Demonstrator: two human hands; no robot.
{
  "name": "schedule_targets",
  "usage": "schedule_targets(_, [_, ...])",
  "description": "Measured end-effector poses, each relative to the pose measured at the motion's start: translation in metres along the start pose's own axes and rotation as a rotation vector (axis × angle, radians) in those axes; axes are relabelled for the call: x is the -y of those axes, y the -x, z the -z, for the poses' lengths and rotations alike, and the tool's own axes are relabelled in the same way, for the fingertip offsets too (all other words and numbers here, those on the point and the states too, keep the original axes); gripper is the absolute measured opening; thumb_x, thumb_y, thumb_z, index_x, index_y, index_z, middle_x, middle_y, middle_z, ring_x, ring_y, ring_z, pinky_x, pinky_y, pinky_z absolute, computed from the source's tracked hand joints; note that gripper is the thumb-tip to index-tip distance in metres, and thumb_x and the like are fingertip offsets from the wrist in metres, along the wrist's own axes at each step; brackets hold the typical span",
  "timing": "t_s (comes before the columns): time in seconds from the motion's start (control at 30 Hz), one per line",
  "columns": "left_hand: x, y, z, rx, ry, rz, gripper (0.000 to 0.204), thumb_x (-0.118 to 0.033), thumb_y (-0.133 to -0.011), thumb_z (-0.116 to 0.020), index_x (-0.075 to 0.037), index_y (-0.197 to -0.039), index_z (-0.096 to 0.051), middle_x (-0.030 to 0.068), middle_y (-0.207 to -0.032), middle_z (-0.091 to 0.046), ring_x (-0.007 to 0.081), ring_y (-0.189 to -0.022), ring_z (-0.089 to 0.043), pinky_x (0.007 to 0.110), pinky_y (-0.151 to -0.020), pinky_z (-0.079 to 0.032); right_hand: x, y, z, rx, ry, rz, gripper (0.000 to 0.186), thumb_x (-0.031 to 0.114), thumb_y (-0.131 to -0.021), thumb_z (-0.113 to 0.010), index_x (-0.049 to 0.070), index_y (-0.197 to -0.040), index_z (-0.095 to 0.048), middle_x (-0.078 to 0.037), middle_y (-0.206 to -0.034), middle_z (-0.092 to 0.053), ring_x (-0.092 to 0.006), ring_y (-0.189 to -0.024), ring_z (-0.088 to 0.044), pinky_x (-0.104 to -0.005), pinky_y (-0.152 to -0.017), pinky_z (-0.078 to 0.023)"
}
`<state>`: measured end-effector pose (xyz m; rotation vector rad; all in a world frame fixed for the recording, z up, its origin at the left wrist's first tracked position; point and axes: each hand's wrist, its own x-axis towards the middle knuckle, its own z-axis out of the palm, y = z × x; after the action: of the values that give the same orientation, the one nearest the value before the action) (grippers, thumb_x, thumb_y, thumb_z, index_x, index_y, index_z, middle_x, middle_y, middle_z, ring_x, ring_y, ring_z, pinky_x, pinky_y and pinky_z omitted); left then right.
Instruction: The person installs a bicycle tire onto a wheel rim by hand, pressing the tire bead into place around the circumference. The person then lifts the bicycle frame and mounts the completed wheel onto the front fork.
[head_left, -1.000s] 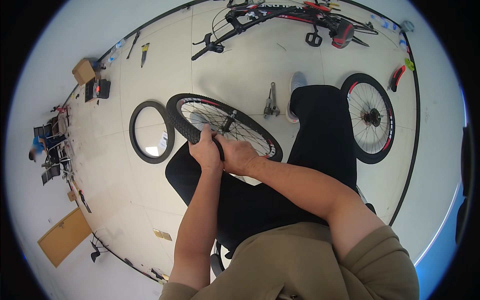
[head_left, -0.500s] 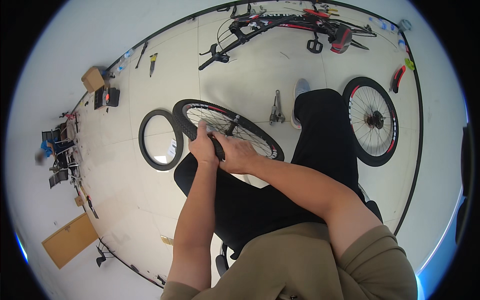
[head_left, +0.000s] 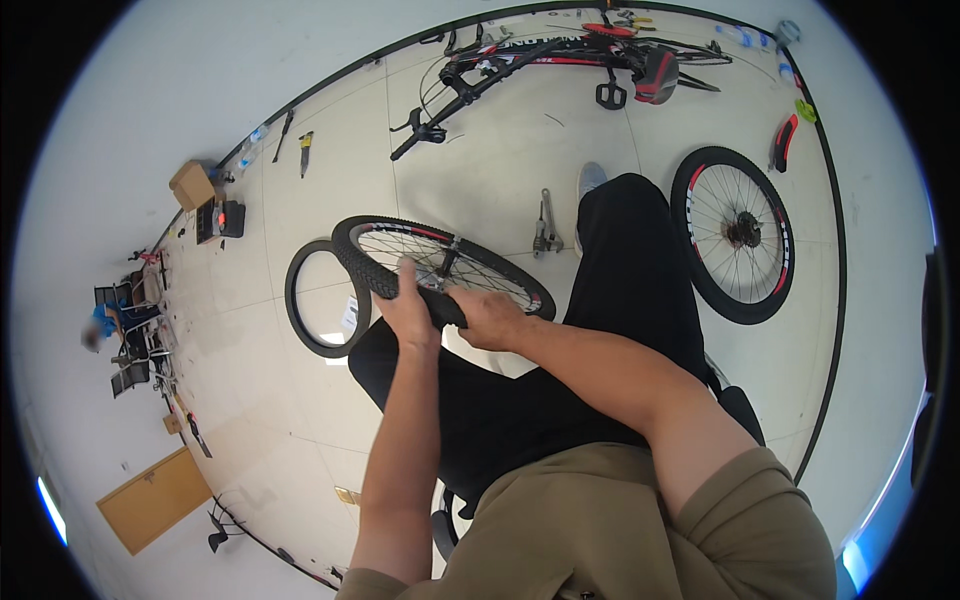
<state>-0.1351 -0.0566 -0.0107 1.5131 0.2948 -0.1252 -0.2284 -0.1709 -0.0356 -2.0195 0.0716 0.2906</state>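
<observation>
A spoked bicycle wheel with a knobby black tyre (head_left: 372, 262) and a red-and-white rim rests across my lap. My left hand (head_left: 408, 308) grips the near edge of the tyre, fingers curled over it. Right beside it, my right hand (head_left: 492, 315) closes on the same stretch of tyre, pressing it against the rim. The far half of the wheel hangs out over the tiled floor. My black trousers (head_left: 630, 270) stretch forward to a grey shoe (head_left: 590, 178).
A loose black tyre (head_left: 303, 320) lies on the floor left of the wheel. A second complete wheel (head_left: 736, 235) lies at right. A wheelless bicycle frame (head_left: 560, 55) lies at the far side, a metal tool (head_left: 545, 228) near my shoe, boxes (head_left: 192, 185) at left.
The view has shifted slightly, so everything sits a little further right and lower. Both hands stay clamped on the tyre's near edge.
</observation>
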Motion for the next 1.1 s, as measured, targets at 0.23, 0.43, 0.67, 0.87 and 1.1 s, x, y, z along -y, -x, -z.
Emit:
schedule_targets(0.23, [-0.015, 0.033, -0.004, -0.178, 0.084, 0.268, 0.033, -0.01, -0.093, -0.069, -0.002, -0.121, -0.052, 0.0108, -0.101, -0.063, 0.0229, -0.076, -0.066, 0.035, -0.067, -0.058, 0.039, 0.013, 0.016, 0.138, 0.112, -0.038, 0.053, 0.018, -0.083, -0.066, 0.002, -0.131, -0.051, -0.025, -0.099, -0.073, -0.041, -0.095, -0.072, -0.0515, -0.085, -0.055])
schedule_targets(0.43, [-0.002, 0.022, -0.002, -0.196, 0.044, 0.194, 0.031, -0.006, -0.089, -0.068, 0.001, -0.115, -0.053, 0.0123, -0.096, -0.063, 0.0267, -0.072, -0.068, 0.038, -0.063, -0.058, 0.031, 0.004, 0.007, 0.111, 0.099, -0.014, 0.048, 0.022, -0.085, -0.068, 0.002, -0.125, -0.052, -0.023, -0.092, -0.073, -0.0414, -0.09, -0.073, -0.052, -0.082, -0.056])
schedule_targets(0.67, [0.021, 0.008, -0.009, -0.204, 0.005, 0.116, 0.035, -0.009, -0.088, -0.07, 0.003, -0.116, -0.052, 0.013, -0.097, -0.065, 0.0231, -0.071, -0.066, 0.036, -0.061, -0.057, 0.008, 0.0, -0.008, -0.035, 0.079, 0.019, 0.052, 0.031, -0.086, -0.072, 0.004, -0.127, -0.053, -0.02, -0.085, -0.073, -0.0397, -0.081, -0.072, -0.0503, -0.073, -0.056])
schedule_targets(0.87, [0.006, -0.032, -0.004, -0.216, -0.041, 0.115, 0.033, -0.011, -0.086, -0.071, 0.005, -0.11, -0.055, 0.0134, -0.098, -0.065, 0.0236, -0.076, -0.068, 0.038, -0.064, -0.058, 0.034, -0.037, 0.003, -0.013, 0.085, -0.05, 0.049, 0.029, -0.085, -0.071, 0.004, -0.124, -0.054, -0.02, -0.089, -0.074, -0.0403, -0.086, -0.072, -0.0502, -0.078, -0.056])
schedule_targets(1.1, [-0.013, -0.085, 0.012, -0.107, 0.073, 0.367, 0.041, -0.019, -0.09, -0.073, 0.0, -0.117, -0.051, 0.013, -0.096, -0.061, 0.0291, -0.072, -0.066, 0.043, -0.054, -0.053, 0.026, -0.028, 0.009, -0.202, -0.034, 0.181, 0.074, 0.017, -0.078, -0.07, 0.005, -0.146, -0.043, -0.023, -0.114, -0.066, -0.0456, -0.104, -0.065, -0.0514, -0.092, -0.053])
